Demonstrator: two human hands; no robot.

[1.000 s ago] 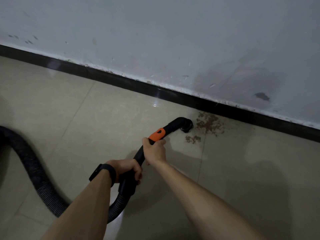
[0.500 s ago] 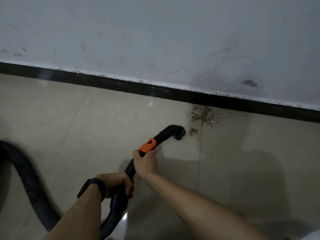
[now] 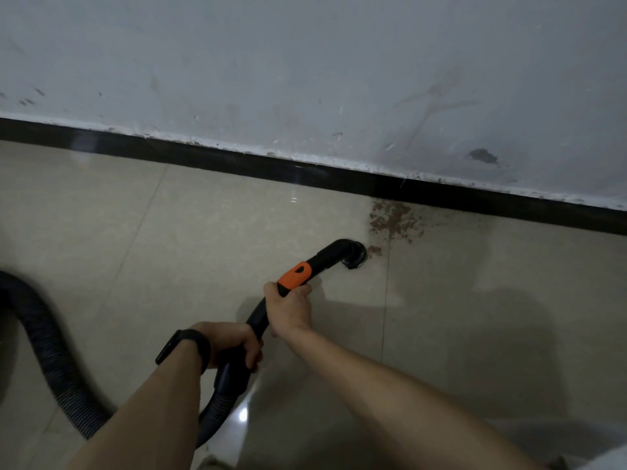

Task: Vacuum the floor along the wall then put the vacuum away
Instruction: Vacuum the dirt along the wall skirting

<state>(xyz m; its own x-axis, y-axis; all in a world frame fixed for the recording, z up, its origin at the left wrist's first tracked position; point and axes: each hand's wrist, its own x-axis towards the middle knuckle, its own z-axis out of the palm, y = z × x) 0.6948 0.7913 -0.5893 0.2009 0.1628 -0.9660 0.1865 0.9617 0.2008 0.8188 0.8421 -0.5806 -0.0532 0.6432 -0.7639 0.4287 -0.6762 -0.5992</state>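
Note:
A black vacuum handle tube with an orange collar [image 3: 294, 273] ends in a bent nozzle [image 3: 351, 254] that sits on the beige tile floor. My right hand [image 3: 290, 308] grips the tube just below the orange collar. My left hand [image 3: 232, 346], with a black band on the wrist, grips the tube lower down where the ribbed black hose [image 3: 40, 347] joins. A patch of brown dirt [image 3: 393, 220] lies against the black baseboard [image 3: 237, 159], just right of and beyond the nozzle. A small brown smear [image 3: 374, 251] lies right beside the nozzle mouth.
The ribbed hose loops off to the left edge of the view. A stained white wall [image 3: 305, 69] rises above the baseboard. Tile joints run across the floor [image 3: 492, 317]; the vacuum body is out of view.
The small dirt patch beside the nozzle has shrunk to a smear. Both hands keep their grip on the tube, with the nozzle still at the left edge of the dirt.

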